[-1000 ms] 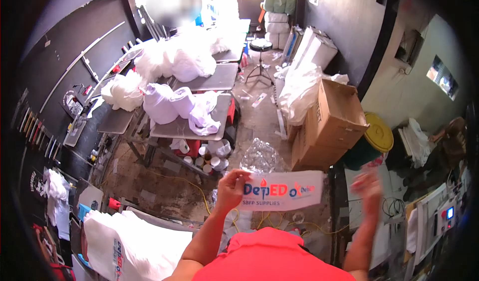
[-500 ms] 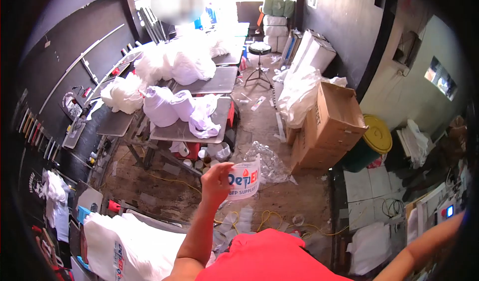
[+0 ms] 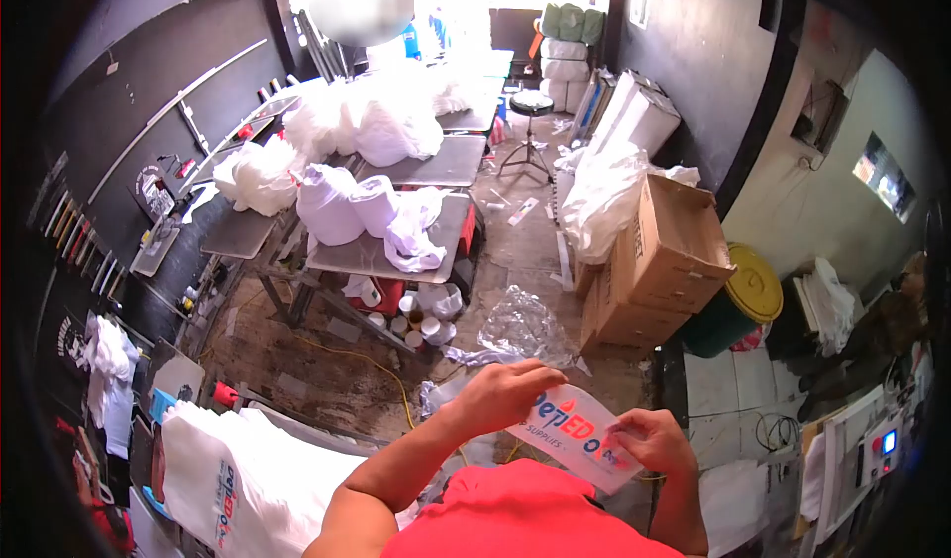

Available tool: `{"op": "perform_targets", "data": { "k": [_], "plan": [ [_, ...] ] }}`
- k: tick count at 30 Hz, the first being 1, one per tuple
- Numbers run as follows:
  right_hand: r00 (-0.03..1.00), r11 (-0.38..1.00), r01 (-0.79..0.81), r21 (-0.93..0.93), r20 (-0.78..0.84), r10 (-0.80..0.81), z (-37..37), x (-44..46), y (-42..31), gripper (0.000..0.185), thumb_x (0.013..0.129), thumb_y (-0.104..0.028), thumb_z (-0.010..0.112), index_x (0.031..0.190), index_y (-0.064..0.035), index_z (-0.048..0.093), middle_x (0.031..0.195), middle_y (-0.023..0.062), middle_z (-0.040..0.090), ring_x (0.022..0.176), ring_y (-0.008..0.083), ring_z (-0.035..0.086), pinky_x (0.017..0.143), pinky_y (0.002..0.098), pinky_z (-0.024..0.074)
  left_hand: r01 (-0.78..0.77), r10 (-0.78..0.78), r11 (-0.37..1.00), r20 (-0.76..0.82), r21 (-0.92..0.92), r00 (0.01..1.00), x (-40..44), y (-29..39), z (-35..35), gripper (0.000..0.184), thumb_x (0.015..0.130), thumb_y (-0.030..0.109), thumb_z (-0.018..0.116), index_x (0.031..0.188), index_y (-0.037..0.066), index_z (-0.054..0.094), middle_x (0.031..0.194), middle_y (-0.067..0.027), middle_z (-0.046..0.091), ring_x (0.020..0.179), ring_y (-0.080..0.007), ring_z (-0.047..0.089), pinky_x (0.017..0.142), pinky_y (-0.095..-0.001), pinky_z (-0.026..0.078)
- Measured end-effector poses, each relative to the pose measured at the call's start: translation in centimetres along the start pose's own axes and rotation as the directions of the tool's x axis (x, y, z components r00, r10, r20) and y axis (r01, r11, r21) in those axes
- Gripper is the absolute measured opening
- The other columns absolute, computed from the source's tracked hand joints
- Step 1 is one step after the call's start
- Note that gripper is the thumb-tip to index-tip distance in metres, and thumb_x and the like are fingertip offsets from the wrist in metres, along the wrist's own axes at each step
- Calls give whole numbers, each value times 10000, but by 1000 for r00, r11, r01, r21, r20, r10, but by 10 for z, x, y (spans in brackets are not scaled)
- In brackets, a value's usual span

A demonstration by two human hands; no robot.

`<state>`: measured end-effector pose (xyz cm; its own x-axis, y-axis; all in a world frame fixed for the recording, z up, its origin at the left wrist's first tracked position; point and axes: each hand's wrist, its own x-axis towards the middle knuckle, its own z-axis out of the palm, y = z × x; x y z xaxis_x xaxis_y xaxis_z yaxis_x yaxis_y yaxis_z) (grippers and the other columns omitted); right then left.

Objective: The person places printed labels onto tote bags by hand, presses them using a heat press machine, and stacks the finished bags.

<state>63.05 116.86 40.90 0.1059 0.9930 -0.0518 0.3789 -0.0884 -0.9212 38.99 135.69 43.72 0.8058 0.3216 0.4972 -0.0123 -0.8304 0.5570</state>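
Observation:
A translucent printed transfer sheet (image 3: pixel 575 429), with red and blue "DepED" lettering, is stretched between my hands in front of my red shirt. My left hand (image 3: pixel 510 397) grips its upper left end, fingers folded over the edge. At the lower right end, my right hand (image 3: pixel 656 441) pinches it, with fingers over part of the print. Below my left arm lies a stack of white fabric (image 3: pixel 263 479) carrying a similar print along one edge. A machine with a lit blue display (image 3: pixel 884 449), which looks like a heat press, stands at the far right.
Tables (image 3: pixel 337 259) ahead hold white bundles (image 3: pixel 332 206). Cardboard boxes (image 3: pixel 649 291) and a yellow-lidded bin (image 3: pixel 758 286) stand on the right. Crumpled clear plastic (image 3: pixel 520 325) and yellow cords (image 3: pixel 396 372) lie on the floor. A round stool (image 3: pixel 531 102) stands farther back.
My right hand has come in from the machine at the right and taken hold of the sheet's other end. My left hand has moved right and lower, and the sheet is now tilted between both hands.

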Motion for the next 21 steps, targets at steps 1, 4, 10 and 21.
{"op": "perform_targets", "data": {
  "k": [1,4,10,21],
  "plan": [
    [998,993,-63,99,16,61,-1,-2,4,229,833,-16,728,1051,39,681,903,93,742,847,134,706,750,274,560,-2,2,1000,5,4,1000,-2,-1,-4,384,725,-68,603,1085,65,608,1008,-88,659,841,-288,683,687,-369,570],
    [990,979,-136,154,-16,140,-3,-5,-11,170,860,29,683,1025,65,673,907,113,736,846,159,714,756,297,575,35,-40,999,-172,-31,984,-9,-7,-11,404,714,-139,552,1061,29,671,959,-125,698,845,-297,703,725,-355,578],
    [967,955,-25,297,-236,99,-16,-9,0,146,896,26,650,1035,70,662,869,135,730,803,171,714,700,301,583,144,-186,977,-297,-157,936,-17,-12,-11,307,807,-119,569,1056,29,671,930,-140,696,823,-270,714,693,-341,574],
    [815,846,220,486,-568,114,4,-2,23,152,925,-34,651,1070,8,668,897,86,716,741,122,677,660,267,567,227,-319,933,-351,-279,880,-23,-15,3,183,908,-50,580,1055,13,669,886,-140,708,797,-159,716,658,-294,570]
  ]
}}
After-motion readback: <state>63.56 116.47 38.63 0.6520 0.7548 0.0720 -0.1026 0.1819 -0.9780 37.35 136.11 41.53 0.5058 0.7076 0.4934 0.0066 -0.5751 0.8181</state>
